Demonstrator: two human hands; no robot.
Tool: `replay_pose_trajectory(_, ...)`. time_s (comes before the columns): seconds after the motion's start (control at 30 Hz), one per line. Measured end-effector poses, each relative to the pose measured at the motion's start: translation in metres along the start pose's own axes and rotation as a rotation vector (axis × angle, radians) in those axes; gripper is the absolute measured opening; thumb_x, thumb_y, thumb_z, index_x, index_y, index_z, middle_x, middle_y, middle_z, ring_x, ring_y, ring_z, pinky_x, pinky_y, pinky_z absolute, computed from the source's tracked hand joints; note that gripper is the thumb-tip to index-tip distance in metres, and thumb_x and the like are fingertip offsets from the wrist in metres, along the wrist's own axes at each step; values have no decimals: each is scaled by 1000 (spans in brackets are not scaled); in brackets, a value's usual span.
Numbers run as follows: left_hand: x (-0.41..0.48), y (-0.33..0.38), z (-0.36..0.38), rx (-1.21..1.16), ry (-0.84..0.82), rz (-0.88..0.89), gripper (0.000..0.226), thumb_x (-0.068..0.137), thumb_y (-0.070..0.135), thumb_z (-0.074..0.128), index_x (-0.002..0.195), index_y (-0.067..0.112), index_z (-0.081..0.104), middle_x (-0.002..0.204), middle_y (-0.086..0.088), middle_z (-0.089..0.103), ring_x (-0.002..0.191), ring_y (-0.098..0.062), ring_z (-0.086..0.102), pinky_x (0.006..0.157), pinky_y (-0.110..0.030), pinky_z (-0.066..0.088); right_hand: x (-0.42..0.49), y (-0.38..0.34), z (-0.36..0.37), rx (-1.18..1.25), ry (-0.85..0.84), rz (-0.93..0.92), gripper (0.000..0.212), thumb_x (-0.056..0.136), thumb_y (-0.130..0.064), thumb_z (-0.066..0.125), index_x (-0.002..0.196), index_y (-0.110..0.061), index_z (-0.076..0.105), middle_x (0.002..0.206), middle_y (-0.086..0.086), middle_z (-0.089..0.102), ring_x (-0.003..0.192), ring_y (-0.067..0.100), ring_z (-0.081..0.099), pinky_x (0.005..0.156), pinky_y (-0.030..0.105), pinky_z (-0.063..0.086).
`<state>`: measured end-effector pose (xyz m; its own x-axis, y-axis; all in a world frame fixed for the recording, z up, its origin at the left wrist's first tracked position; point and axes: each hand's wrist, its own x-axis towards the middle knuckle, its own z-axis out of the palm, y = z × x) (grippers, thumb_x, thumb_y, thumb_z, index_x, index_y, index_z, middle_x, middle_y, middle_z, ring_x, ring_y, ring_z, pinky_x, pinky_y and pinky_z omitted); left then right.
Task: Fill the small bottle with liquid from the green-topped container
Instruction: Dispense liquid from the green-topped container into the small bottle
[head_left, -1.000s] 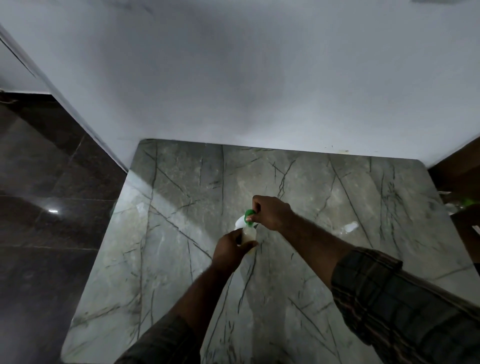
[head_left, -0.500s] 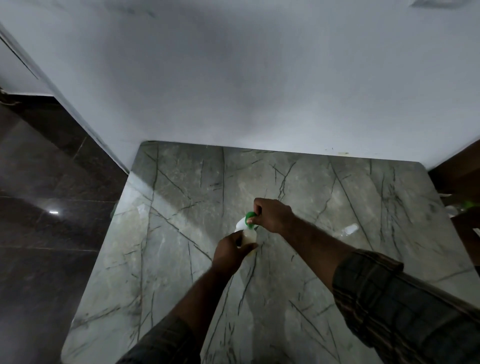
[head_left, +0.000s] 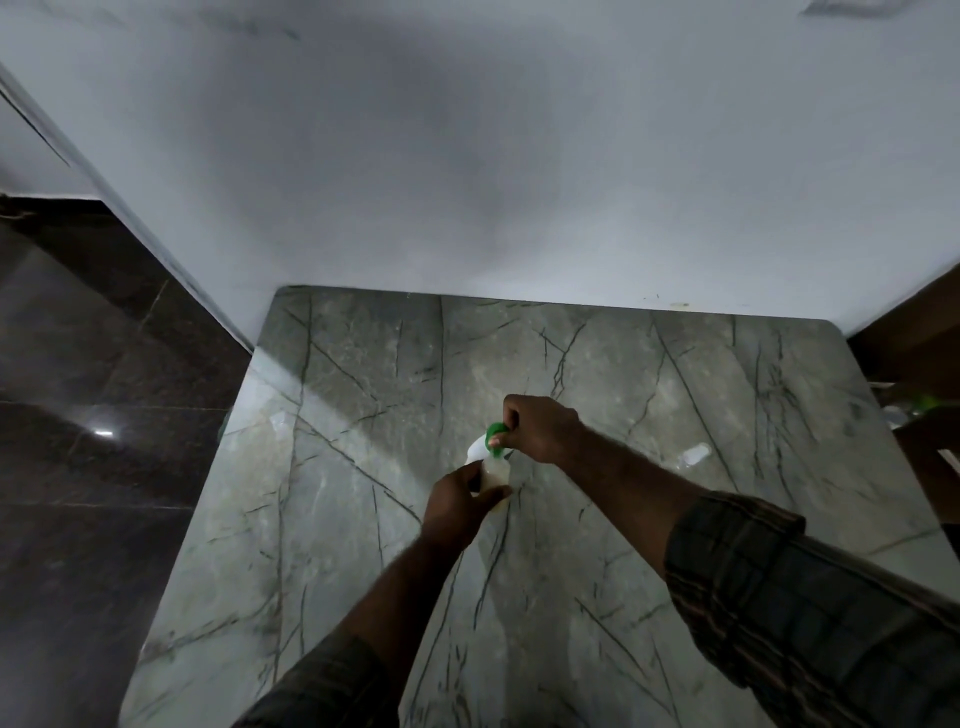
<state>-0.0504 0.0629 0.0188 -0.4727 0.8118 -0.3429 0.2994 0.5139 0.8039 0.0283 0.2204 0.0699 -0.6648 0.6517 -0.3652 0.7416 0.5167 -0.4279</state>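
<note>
My left hand (head_left: 457, 501) is wrapped around a small pale bottle (head_left: 494, 474) that stands on the grey marble table (head_left: 363, 467). Just above it, my right hand (head_left: 540, 426) grips a white container with a green top (head_left: 491, 435), tilted with its green end over the bottle's mouth. The two vessels touch or nearly touch. The bottle looks cloudy and pale inside; I cannot make out any stream of liquid. Most of the container is hidden by my fingers.
A small clear cap-like object (head_left: 695, 455) lies on the table to the right of my arm. A white wall (head_left: 467, 182) rises behind the table. Dark glossy floor (head_left: 93, 441) lies to the left, and dark wooden furniture (head_left: 919, 338) with a green item stands at the right edge.
Both hands stay in the same pouring pose over the bottle. Only the view has shifted slightly.
</note>
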Motion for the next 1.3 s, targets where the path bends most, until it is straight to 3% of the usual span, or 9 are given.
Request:
replay_pose_trajectory(0.23,0,0,-2,13,-4,-2,42,81,36,76,118,17,68,99,3,72,90,-11,67,83,-31,56,-2,1,7,4,18,9,35,80,-53,69,81,-25,47,79,-7,57,79,17,55,78,38,38)
replay_pose_trajectory(0.43,1,5,-4,5,-7,-4,41,81,36,76,117,19,68,99,5,72,89,-10,67,81,-27,56,0,-3,-3,7,0,-2,35,79,-52,71,81,-25,49,79,-6,58,80,17,56,78,38,42)
replay_pose_trajectory(0.67,1,2,-2,46,-29,-2,35,82,38,74,109,18,70,97,-8,73,88,-22,69,84,-44,56,-3,-1,7,37,7,17,34,82,-48,70,81,-24,45,75,-7,52,80,19,55,76,37,39)
replay_pose_trajectory(0.83,1,6,-3,23,-10,0,37,82,37,75,114,18,69,98,1,74,88,-14,69,83,-38,58,-2,-5,-2,21,-11,26,34,81,-49,71,80,-26,46,78,-7,55,82,18,55,79,40,43)
replay_pose_trajectory(1.0,1,3,-2,36,-21,-14,38,80,40,76,111,20,70,94,0,74,85,-15,69,82,-42,57,-1,2,9,62,-25,26,37,82,-49,69,72,-28,41,70,-7,50,76,18,54,74,40,45)
replay_pose_trajectory(1.3,1,8,-5,30,-11,-2,42,82,37,75,119,19,67,102,2,74,91,-12,68,85,-34,57,3,0,2,67,-35,22,37,81,-47,71,71,-28,42,70,-7,51,74,16,53,74,39,46)
